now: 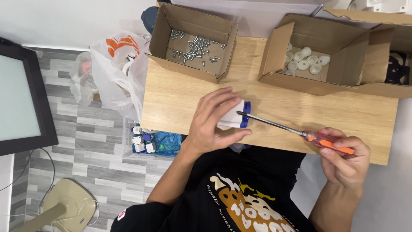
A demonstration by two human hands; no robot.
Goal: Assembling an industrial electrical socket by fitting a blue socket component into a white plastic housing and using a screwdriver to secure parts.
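Note:
My left hand (214,122) grips a small white block with a blue end (238,115), pressing it on its side on the wooden board (180,99). My right hand (345,161) holds the orange handle of a screwdriver (326,144). Its long metal shaft runs up and left, and the tip touches the block's blue end.
A cardboard box of screws (195,45) stands at the board's far left. Another cardboard box (313,60) holds white round caps. A white plastic bag (118,73) and a clear bin of white and blue parts (148,141) sit on the floor to the left, by a dark-framed screen (21,99).

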